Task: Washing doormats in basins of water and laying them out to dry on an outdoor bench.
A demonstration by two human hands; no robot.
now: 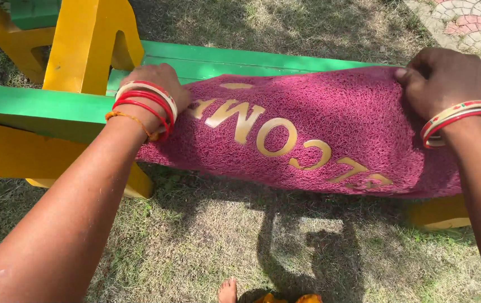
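A maroon doormat [319, 118] with yellow lettering lies draped over a green bench seat [38, 106]. My left hand [159, 81] grips the mat's left end, fingers curled over its far edge. My right hand [440, 78] is closed on the mat's right end near the top edge. Both wrists wear red and white bangles. The mat's near edge hangs over the front of the seat.
The bench has yellow supports [92, 42] at the left and a yellow leg [440, 213] at the lower right. Dry grass [212, 241] covers the ground below. My bare toes [228, 292] show at the bottom. Patterned paving [476, 19] lies at the top right.
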